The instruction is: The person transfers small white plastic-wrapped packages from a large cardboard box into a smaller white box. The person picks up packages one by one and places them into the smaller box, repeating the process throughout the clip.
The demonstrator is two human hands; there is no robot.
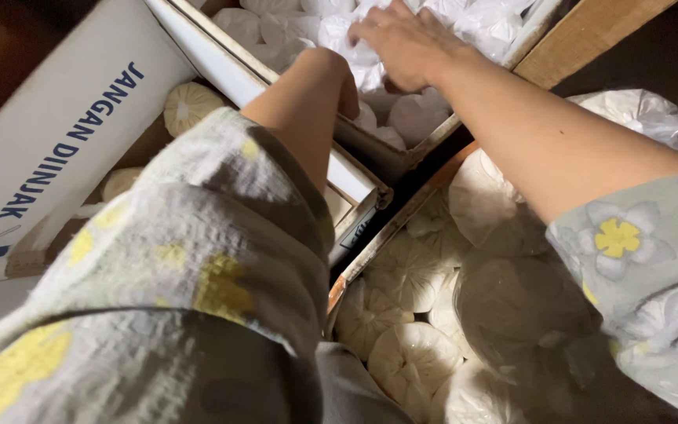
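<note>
1. Looks like a rummage through the white packets [413, 118] in the upper box [355, 169], so start from there: packed tight, filling it wall to wall, sitting right under the reaching arms.
2. Got the right hand [406, 39] lying on top of the pile, fingers spread and palm down, pressing rather than pinching anything. Keep it that way. Works better for holding the loose plastic still than a grab would.
3. Can't tell what the left hand is doing. Only showing the left forearm [308, 110] dipping over the box wall, with the fingers hidden behind it. Go by feel down there and avoid yanking blind.
4. Lift 1 packet at a time by the body, not by the gathered plastic. Looks thin and probably tears easily.
5. Mind the box wall under the left forearm. Leaning on it could fold the cardboard in and squash the packets along that edge.
6. Watch the lower box [378, 243] just beside, full of round cream bundles [410, 361] wrapped in clear film. Sitting directly below the right sleeve [629, 243], so keep the elbow up and off them.
7. Leave the white flap with blue print [64, 133] standing open on the left, plus the 1 stray round bundle [190, 106] tucked behind it.
8. Pretty dim in here, so go slow and check by touch before pulling.
</note>
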